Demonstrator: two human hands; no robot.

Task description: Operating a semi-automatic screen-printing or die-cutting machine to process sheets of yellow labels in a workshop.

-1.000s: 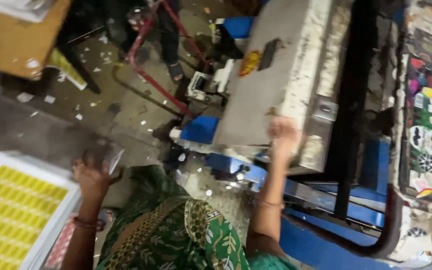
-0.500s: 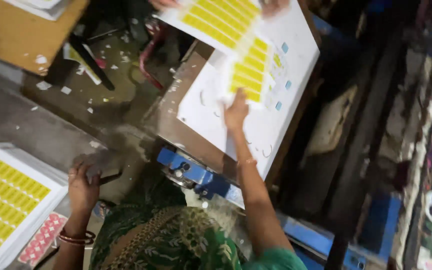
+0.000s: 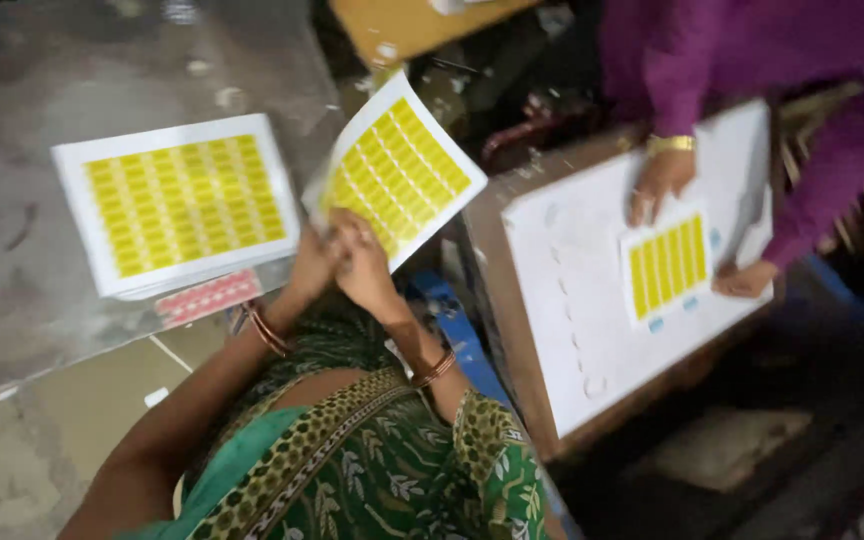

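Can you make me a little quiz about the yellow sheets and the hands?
1. True or false: both of the person's hands hold one yellow sheet.
2. Where does the stack of yellow sheets lie? A) on the grey table B) on the white board
3. What colour sleeve has the other person?

Key:
1. True: left hand and right hand grip the held sheet.
2. A: stack, grey table.
3. Purple sleeve.

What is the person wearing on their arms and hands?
Both forearms are bare. The left hand has reddish-brown bangles at its wrist, and the right hand has a similar bangle. A short green patterned sleeve covers the right upper arm.
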